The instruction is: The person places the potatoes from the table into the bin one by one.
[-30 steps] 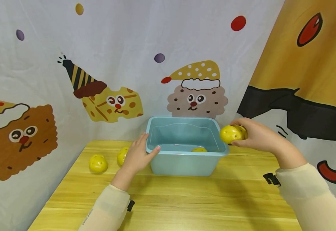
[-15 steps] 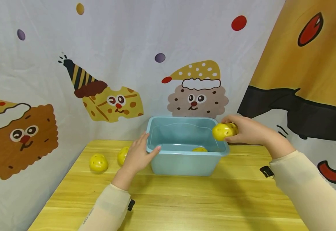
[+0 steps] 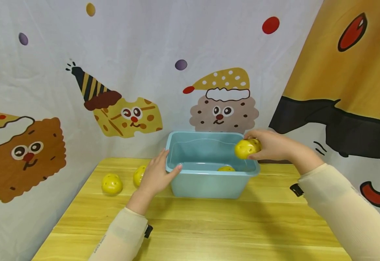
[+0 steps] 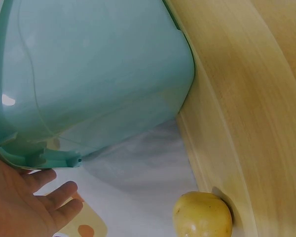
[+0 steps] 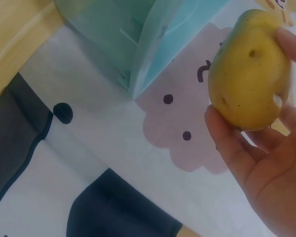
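My right hand [image 3: 269, 145] grips a yellow potato [image 3: 247, 149] over the right end of a light blue plastic bin [image 3: 209, 186]. In the right wrist view, thumb and fingers hold the potato [image 5: 249, 74] from opposite sides, above the bin's rim. My left hand [image 3: 155, 175] rests at the bin's left rim, thumb over the front edge and fingers extended along the side. The left wrist view shows those fingers [image 4: 64, 200] spread beside the rim. Inside the bin lies another potato [image 3: 226, 169], partly hidden by the front wall.
Two more potatoes are on the wooden table [image 3: 190, 228] to the left: one potato [image 3: 111, 184] farther out, the other potato [image 3: 139, 175] partly behind my left hand. A cloth with cartoon prints [image 3: 137, 43] hangs right behind the bin.
My right hand has carried its potato leftward, from beside the bin's right rim to over its right end. The left hand has stayed at the left rim.
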Motion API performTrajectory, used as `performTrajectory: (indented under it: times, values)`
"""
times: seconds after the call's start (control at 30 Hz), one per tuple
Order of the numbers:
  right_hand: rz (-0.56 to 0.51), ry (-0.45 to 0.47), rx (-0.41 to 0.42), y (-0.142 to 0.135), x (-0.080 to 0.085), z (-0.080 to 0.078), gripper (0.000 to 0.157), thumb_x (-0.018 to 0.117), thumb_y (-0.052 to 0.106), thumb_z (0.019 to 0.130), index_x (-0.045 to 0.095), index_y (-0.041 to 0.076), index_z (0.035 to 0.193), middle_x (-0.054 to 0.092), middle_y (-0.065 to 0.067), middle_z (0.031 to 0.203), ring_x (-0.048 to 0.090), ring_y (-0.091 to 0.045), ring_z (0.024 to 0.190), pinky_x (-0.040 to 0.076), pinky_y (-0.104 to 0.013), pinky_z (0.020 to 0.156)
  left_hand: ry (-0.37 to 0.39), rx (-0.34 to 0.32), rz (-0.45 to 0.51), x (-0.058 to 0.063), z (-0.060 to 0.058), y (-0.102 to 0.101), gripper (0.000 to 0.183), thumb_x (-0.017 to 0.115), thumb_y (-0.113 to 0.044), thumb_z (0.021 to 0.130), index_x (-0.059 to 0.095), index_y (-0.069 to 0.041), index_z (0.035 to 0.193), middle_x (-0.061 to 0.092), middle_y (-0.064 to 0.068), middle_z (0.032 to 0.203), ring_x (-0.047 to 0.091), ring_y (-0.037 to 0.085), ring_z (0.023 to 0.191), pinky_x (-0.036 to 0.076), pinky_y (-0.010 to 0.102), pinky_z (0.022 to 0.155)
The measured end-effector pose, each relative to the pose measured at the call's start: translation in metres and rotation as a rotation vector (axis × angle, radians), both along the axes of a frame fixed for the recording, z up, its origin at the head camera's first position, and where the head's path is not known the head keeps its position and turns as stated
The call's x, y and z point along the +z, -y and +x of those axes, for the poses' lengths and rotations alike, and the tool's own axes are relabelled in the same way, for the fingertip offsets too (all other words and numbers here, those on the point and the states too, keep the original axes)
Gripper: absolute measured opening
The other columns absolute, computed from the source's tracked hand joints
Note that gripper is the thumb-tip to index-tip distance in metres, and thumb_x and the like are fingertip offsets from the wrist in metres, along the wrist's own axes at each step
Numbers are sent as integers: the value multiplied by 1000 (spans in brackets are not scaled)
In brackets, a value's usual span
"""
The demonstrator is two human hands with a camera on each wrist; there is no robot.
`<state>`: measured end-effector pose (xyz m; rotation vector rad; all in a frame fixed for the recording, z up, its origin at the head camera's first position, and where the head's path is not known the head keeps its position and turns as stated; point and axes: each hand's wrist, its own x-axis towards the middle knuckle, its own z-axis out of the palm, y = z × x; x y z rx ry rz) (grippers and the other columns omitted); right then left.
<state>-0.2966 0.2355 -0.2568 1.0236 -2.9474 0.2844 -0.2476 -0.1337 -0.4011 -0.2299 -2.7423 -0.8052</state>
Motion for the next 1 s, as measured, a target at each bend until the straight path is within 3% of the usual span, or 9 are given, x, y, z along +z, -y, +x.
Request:
performTrajectory:
  times: [0.3, 0.6, 0.83, 1.0]
  values:
    - [28, 47, 11, 10, -2, -7, 59, 78, 38, 70, 52, 18, 118, 58, -1, 109, 51, -17, 86, 44, -32, 73, 6, -6, 12, 1, 1, 0, 87, 41, -70, 82, 27, -11, 145, 25, 10, 150, 29, 36, 131, 24, 55, 104]
    - [69, 108, 24, 20, -1, -10, 58, 77, 39, 71, 52, 16, 119, 57, -1, 107, 51, -19, 87, 43, -35, 75, 9, -1, 16, 2, 1, -1, 82, 48, -63, 84, 27, -11, 145, 25, 10, 150, 29, 37, 131, 25, 57, 103]
    - [133, 155, 7, 25, -2, -10, 59, 75, 38, 74, 51, 15, 122, 57, -2, 106, 51, -19, 86, 44, -35, 76, 10, 1, -6, 1, 0, 0, 92, 35, -76, 79, 27, -12, 145, 24, 10, 150, 30, 36, 131, 25, 54, 104]
    - [150, 168, -1, 25, -2, -9, 58, 74, 38, 74, 51, 15, 122, 57, -3, 107, 52, -19, 87, 44, -37, 77, 7, 3, -8, 0, 0, 0, 94, 32, -78, 78, 27, -12, 145, 25, 9, 150, 31, 36, 130, 26, 54, 103]
